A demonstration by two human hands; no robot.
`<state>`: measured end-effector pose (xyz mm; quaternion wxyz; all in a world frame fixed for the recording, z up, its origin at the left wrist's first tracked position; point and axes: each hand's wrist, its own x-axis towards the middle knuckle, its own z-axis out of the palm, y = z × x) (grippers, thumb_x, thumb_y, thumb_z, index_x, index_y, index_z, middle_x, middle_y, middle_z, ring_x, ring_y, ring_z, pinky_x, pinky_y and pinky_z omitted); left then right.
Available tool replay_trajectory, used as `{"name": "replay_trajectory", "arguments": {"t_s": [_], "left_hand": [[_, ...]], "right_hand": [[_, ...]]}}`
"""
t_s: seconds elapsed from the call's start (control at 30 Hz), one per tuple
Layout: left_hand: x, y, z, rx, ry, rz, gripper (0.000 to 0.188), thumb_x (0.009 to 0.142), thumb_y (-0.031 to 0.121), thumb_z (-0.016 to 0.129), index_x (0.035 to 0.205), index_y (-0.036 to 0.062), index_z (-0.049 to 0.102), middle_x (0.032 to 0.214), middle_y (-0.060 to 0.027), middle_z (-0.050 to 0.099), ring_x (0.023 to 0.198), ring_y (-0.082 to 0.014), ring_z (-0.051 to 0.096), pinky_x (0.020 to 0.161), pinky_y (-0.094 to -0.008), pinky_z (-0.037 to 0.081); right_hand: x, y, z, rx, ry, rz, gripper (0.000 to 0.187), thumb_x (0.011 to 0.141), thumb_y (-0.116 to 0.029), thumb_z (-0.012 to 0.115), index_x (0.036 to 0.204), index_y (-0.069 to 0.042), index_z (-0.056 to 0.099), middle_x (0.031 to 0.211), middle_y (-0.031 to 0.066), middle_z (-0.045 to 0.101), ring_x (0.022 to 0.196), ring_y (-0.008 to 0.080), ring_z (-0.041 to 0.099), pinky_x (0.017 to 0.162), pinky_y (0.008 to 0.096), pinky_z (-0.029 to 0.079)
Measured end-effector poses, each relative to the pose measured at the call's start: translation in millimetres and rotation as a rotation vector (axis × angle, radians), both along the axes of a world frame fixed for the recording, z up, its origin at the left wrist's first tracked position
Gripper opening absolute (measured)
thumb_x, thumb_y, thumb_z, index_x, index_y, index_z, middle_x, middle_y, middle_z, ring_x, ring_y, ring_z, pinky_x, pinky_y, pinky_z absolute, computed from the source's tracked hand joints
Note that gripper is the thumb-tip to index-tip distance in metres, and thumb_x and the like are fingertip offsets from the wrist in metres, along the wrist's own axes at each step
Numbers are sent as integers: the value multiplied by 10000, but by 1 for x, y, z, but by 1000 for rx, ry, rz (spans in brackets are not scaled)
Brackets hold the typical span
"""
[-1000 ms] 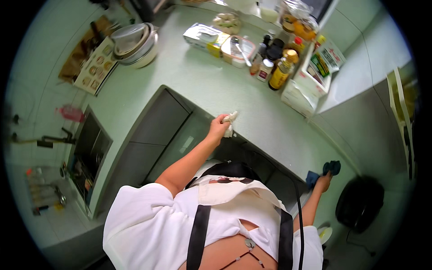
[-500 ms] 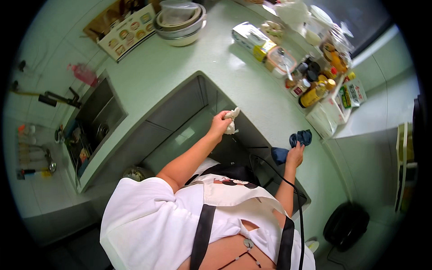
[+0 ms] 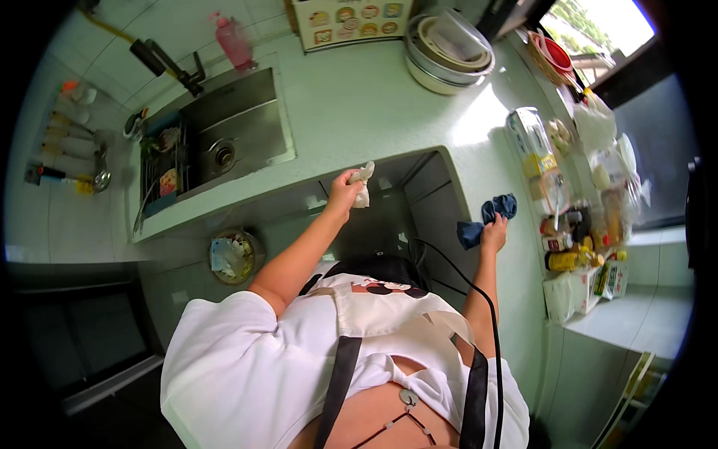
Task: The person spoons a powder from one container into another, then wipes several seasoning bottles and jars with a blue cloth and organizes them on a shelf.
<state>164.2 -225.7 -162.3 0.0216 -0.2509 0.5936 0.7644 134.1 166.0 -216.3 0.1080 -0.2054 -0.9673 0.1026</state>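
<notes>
Tissue [image 3: 363, 193] now nearer sink [image 3: 250, 136], long axis forward, in left hand [image 3: 342, 194], blue cloth [image 3: 470, 233] in right hand [image 3: 493, 235]

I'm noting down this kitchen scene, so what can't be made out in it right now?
All in the head view:
- White wad: partly covered by the left hand; paper or cloth, unclear.
- Blue cloth: partly covered by the right hand.
- Patterned board: cut off by the top edge.
- Yellow bottle: label too small to read.
</notes>
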Motion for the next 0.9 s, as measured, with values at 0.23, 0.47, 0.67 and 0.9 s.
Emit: {"name": "replay_trajectory", "arguments": {"t_s": [0.23, 0.47, 0.67, 0.9], "left_hand": [[1, -69, -13, 49, 26, 287, 309, 755, 21, 545, 1064, 33, 555, 869, -41, 564, 767, -126, 525, 681, -258, 432], [-15, -89, -19, 71, -30, 354, 286, 789, 19, 533, 1074, 14, 532, 939, -52, 571, 812, -147, 547, 688, -272, 448], [-55, -109, -14, 149, -76, 410, 283, 818, 30, 514, 1101, 27, 509, 980, -69, 577, 874, -177, 568, 734, -299, 474], [-68, -148, -4, 437, 15, 532, 296, 841, 52, 471, 1132, 0, 453, 1061, -118, 540, 956, -237, 546, 819, -372, 461]], "right_hand": [[-79, -50, 13, -91, 11, 56, 334, 742, -108, 463, 1051, -84, 585, 1155, 155, 490, 953, 338, 540, 804, 413, 443], [-158, -95, 7, -362, 126, 280, 320, 730, -102, 452, 1009, -47, 599, 1100, 165, 533, 977, 341, 528, 849, 376, 419], [-194, -178, 19, -337, 64, 393, 320, 750, -99, 493, 1060, -86, 573, 1225, 195, 451, 1030, 368, 495, 845, 389, 430], [-193, -290, 30, -271, 13, 808, 308, 725, -60, 498, 1019, -98, 583, 1221, 232, 438, 850, 381, 568, 700, 418, 483]]}}
